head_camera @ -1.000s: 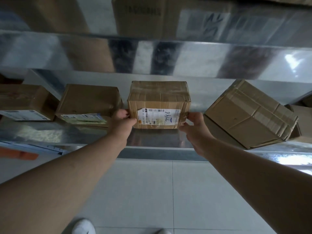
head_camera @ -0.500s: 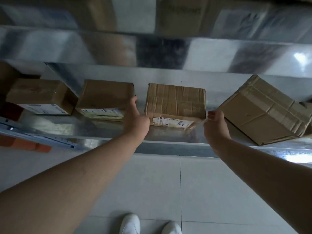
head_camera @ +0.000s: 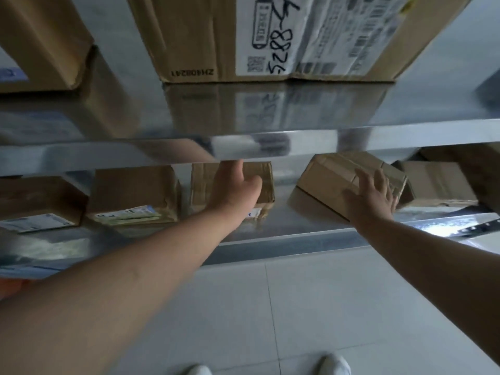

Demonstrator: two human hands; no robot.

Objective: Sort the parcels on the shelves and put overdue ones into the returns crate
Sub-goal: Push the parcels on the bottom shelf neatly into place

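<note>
Two hands of mine reach into the lower shelf [head_camera: 311, 238] of a shiny metal rack. My left hand [head_camera: 235, 189] lies over the taped cardboard parcel [head_camera: 259, 185] in the middle of that shelf, thumb out to the right against its top; the fingertips run up behind the edge of the upper shelf [head_camera: 405, 133], so I cannot tell how they lie. My right hand [head_camera: 372, 194] is out flat with the fingers spread wide, the fingertips on or just over the tilted parcel [head_camera: 332, 171] to the right, which leans with one edge raised; whether they press it I cannot tell.

Left of the middle parcel stands a brown box [head_camera: 132, 190] with a pale label along its near lower edge, and further left another labelled box [head_camera: 35, 204]. At the far right sits one more carton [head_camera: 438, 182] behind the tilted one.

On the upper shelf rests a large carton [head_camera: 194, 36] with a white shipping label and handwritten black digits, and left of it a second carton [head_camera: 40, 41]. Below me lie grey floor tiles [head_camera: 324, 307] and the toes of my white shoes [head_camera: 335, 365].
</note>
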